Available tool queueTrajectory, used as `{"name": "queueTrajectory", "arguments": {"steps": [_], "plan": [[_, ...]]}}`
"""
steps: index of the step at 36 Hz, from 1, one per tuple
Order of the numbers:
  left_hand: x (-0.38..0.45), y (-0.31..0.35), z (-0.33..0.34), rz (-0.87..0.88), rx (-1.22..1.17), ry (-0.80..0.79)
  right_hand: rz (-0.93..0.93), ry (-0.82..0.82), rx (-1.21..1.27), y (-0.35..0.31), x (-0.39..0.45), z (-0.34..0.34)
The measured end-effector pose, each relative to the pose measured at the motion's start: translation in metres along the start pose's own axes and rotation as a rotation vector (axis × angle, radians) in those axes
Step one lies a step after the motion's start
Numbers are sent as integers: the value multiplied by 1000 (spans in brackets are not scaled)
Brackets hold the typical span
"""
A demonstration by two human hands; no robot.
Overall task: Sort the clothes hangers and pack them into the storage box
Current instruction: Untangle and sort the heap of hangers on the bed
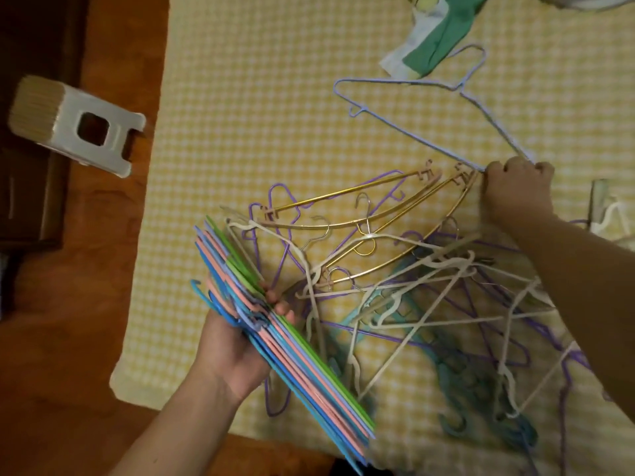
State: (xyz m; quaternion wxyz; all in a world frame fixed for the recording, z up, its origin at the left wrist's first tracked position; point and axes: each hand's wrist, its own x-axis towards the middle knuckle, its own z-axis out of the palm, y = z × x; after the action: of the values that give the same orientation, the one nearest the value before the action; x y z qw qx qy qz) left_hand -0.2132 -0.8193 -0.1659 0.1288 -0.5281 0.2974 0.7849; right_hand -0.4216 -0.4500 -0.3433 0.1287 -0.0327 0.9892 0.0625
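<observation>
Plastic flat hangers (285,341) in blue, pink, lilac and green, stacked face to face into one tight bundle, hooks all turned the same way; gripped around the neck end by the left hand (237,341), fingers curled over the top edge, probably so the sorted set stays aligned while more are gathered. Hanging over the near left corner of the yellow checked mat (261,97). Right hand (515,190) reaching across toward the mat's right edge, closed on one end of a lilac wire hanger (412,108) lying apart, toward the far edge, likely to pull it out by type. Between the hands, an unsorted tangle: gold metal hangers (378,218), white hangers (429,269), purple wire hangers (281,214), teal hangers (457,369). Green cloth (436,46) at the far edge. Storage box not identifiable; pale slotted block (86,128) off the mat, on the left. Sorting judged early, packing not begun.
</observation>
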Motion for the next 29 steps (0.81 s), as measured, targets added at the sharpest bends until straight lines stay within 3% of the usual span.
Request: {"name": "queueTrajectory", "arguments": {"steps": [6, 13, 21, 29], "plan": [[-12, 2, 2, 63, -7, 0, -25, -29, 336, -3, -13, -43], [-32, 11, 4, 74, -28, -110, -139, 161, 516, -45, -88, -102], [-89, 33, 0, 97, -54, -183, -186, 162, 451, -111, -232, -154], [-173, 67, -18, 105, 4, -399, -173, 211, 337, -165, -336, -218]]}}
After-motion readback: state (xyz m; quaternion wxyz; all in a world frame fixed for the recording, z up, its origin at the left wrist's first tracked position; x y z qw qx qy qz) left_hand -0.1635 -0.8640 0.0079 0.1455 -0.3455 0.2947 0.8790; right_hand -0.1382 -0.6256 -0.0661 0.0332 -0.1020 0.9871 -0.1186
